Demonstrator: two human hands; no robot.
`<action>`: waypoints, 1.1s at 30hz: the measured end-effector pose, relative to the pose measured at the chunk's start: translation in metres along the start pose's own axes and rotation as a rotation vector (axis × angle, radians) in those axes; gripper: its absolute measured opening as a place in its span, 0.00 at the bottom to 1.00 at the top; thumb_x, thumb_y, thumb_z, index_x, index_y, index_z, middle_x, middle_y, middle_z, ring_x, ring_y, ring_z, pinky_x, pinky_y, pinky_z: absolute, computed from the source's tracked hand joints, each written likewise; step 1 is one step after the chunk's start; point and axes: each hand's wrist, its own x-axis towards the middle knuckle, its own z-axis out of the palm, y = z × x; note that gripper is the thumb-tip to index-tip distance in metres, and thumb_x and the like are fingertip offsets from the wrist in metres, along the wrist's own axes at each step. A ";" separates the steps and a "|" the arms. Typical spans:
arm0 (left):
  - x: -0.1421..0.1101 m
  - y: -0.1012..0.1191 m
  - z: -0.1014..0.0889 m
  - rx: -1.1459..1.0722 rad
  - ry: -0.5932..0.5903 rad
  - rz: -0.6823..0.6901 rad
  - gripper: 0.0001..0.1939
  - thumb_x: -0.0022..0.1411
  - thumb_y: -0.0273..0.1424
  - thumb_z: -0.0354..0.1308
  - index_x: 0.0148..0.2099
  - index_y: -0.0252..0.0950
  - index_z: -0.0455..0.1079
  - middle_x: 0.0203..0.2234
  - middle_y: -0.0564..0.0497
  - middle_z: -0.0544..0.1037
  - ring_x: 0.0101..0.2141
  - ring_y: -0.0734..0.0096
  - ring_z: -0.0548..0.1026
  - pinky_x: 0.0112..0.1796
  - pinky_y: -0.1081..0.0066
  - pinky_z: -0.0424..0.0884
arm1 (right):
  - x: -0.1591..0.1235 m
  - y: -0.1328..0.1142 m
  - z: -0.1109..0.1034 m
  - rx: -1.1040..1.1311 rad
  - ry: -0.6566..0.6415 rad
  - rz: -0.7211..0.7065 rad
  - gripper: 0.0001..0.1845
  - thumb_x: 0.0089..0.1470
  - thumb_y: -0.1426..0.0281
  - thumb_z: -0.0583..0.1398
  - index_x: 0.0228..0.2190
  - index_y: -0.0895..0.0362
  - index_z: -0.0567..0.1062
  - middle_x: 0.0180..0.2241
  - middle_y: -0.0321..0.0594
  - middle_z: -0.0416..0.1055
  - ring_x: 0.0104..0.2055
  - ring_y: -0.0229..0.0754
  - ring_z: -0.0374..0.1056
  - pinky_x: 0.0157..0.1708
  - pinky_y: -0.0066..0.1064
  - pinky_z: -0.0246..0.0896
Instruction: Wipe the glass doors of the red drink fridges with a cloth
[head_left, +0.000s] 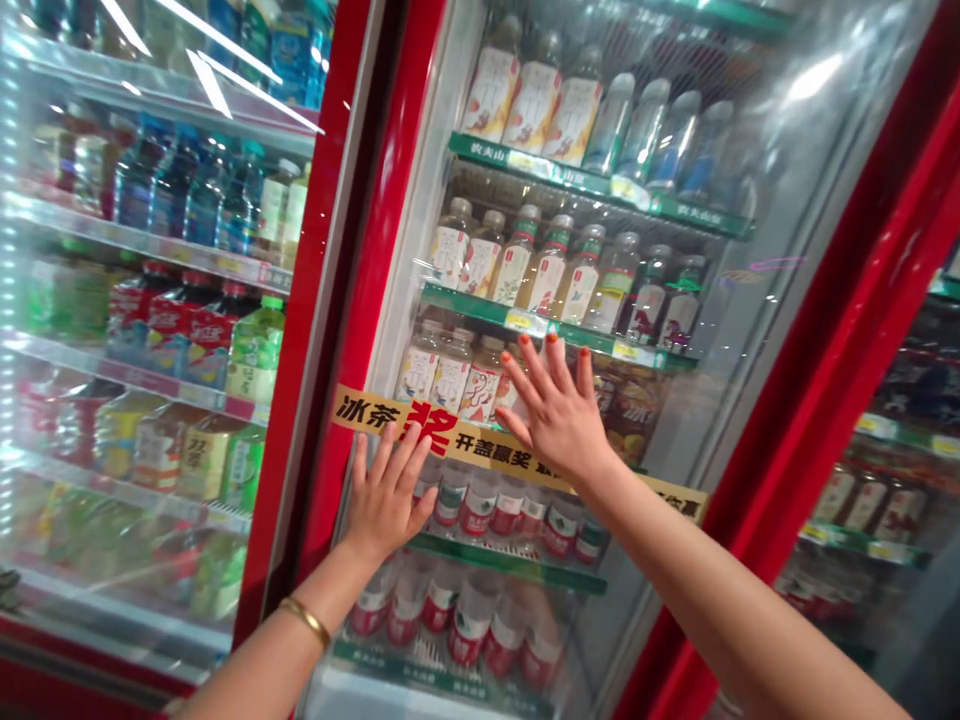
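Observation:
Both hands are raised before the glass door (757, 330) of a red-framed drinks fridge. My left hand (386, 495), fingers stretched out, is by the left end of a yellow printed strip (491, 452) that crosses the door. Higher and further right, my right hand (559, 410) spreads its fingers in front of the strip and the shelf above it. Neither hand holds anything. Whether the palms touch the glass I cannot tell. Behind the door, bottled drinks (551, 265) stand in rows on green-edged shelves (555, 325). A gold bracelet (306, 622) circles my left wrist.
To the left stands another fridge section with shelves of coloured bottles (187, 330), beyond a red upright frame (375, 230). A second slanting red frame (840, 350) borders the door on the right, with more bottled drinks (866, 505) past it. Light reflects off the glass.

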 end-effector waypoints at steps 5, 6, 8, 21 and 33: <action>-0.005 -0.001 0.000 -0.001 0.045 0.013 0.39 0.76 0.36 0.54 0.83 0.42 0.47 0.74 0.42 0.67 0.79 0.58 0.51 0.78 0.42 0.43 | 0.036 -0.032 0.003 0.072 -0.037 -0.216 0.40 0.76 0.49 0.48 0.80 0.46 0.43 0.82 0.32 0.40 0.84 0.53 0.33 0.82 0.61 0.32; -0.007 -0.001 0.001 0.004 0.061 0.009 0.39 0.75 0.35 0.54 0.83 0.42 0.47 0.73 0.42 0.68 0.79 0.58 0.53 0.78 0.43 0.44 | 0.032 -0.037 0.005 0.089 -0.061 -0.326 0.38 0.77 0.50 0.48 0.79 0.44 0.45 0.81 0.29 0.43 0.84 0.49 0.35 0.83 0.57 0.34; -0.009 0.000 0.002 0.015 0.076 -0.008 0.39 0.75 0.34 0.55 0.82 0.42 0.48 0.72 0.42 0.70 0.78 0.58 0.56 0.78 0.44 0.45 | 0.021 -0.034 0.006 0.099 -0.092 -0.439 0.36 0.77 0.52 0.48 0.79 0.42 0.46 0.80 0.25 0.46 0.84 0.44 0.38 0.83 0.53 0.35; -0.007 -0.001 0.004 0.025 0.003 -0.048 0.43 0.77 0.44 0.52 0.84 0.43 0.39 0.79 0.40 0.54 0.81 0.49 0.40 0.75 0.32 0.30 | 0.006 -0.060 0.019 0.123 -0.042 -0.315 0.43 0.75 0.59 0.55 0.79 0.44 0.40 0.82 0.34 0.40 0.84 0.51 0.36 0.82 0.59 0.35; -0.004 -0.002 0.002 0.026 -0.032 -0.045 0.40 0.79 0.50 0.45 0.84 0.43 0.41 0.75 0.41 0.65 0.81 0.54 0.41 0.75 0.34 0.25 | -0.073 -0.086 0.041 0.062 0.022 -0.269 0.45 0.75 0.49 0.52 0.79 0.59 0.47 0.80 0.43 0.47 0.84 0.47 0.27 0.83 0.51 0.19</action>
